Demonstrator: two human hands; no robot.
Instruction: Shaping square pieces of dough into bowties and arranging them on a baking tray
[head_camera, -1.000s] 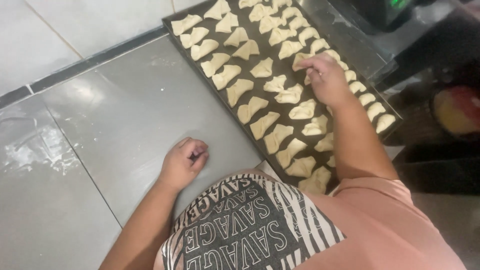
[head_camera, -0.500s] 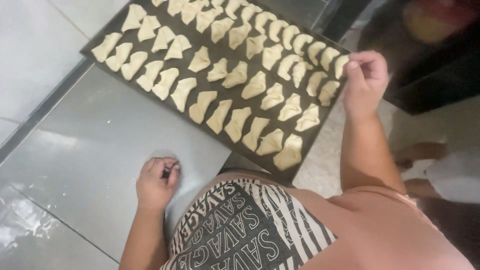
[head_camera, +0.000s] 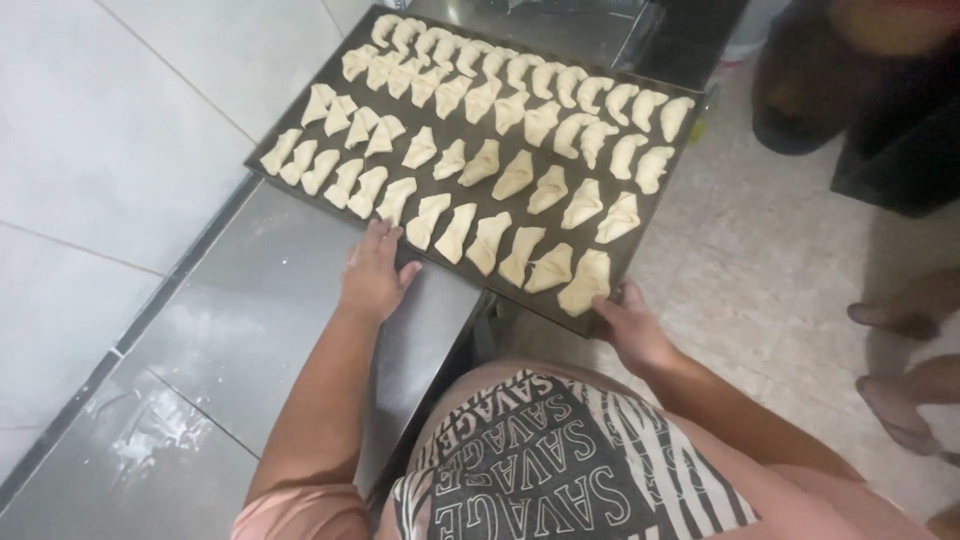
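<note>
Left hand (head_camera: 375, 275) flat against tray (head_camera: 640, 255) edge; right hand (head_camera: 628, 325) grasping tray corner.

Steel counter (head_camera: 250, 330) free nr left, tray (head_camera: 300, 135) packed w/ dough pieces (head_camera: 515, 175)

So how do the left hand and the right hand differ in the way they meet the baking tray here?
The left hand lies flat, fingers spread, on the tray's near edge where it sits over the steel counter. The right hand curls around the tray's near corner, which hangs out over the tiled floor, close to the last dough piece. The left hand rests; the right hand grips. Both touch the same near edge.
</note>
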